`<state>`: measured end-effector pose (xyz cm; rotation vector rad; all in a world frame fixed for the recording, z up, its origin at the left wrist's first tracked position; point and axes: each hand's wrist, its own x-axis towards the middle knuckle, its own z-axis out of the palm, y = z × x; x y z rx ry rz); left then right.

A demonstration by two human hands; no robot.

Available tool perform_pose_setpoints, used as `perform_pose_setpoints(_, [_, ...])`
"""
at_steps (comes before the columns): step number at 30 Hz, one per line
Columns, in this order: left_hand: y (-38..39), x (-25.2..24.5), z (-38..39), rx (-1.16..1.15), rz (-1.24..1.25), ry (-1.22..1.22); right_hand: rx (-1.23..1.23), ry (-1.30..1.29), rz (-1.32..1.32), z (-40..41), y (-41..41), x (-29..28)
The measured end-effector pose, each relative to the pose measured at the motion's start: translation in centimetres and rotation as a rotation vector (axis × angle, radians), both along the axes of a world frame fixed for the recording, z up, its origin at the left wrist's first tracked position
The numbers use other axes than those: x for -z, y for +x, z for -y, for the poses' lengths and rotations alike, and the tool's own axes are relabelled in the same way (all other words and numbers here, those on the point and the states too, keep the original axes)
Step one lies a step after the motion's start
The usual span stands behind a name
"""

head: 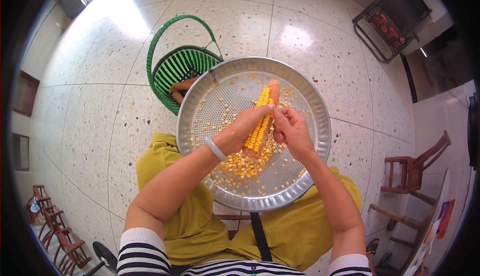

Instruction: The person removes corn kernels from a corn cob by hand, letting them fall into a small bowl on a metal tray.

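Observation:
My left hand (245, 126), with a pale bangle at its wrist, is closed around a partly shelled corn cob (262, 124). Rows of yellow kernels remain on one side, and bare pinkish cob shows along the other and at both ends. My right hand (292, 129) is at the cob's right side with its fingers curled; whether kernels are between them is hidden. Below both hands is a round perforated metal sieve pan (255, 203) over my lap. Loose corn kernels (243, 167) are heaped under the cob and scattered across the pan.
A green woven basket (159, 77) with a tall handle stands at the pan's upper left, holding bare cobs (183, 85). Wooden chairs (407, 174) are at the right, with more at the lower left. A black-framed folding chair (393, 24) stands at the upper right on the speckled tile floor.

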<state>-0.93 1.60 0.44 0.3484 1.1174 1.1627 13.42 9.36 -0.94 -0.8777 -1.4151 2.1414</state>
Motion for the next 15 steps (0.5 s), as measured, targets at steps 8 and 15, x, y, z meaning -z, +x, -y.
perform_pose_setpoints(8, [0.0,1.0,0.2,-0.009,-0.081,0.043,-0.075,0.113,-0.041,0.2,-1.1,0.2])
perform_pose_setpoints(15, [0.1,1.2,0.4,-0.098,-0.043,-0.074,-0.077,0.186,0.006,0.5,-1.2,0.5])
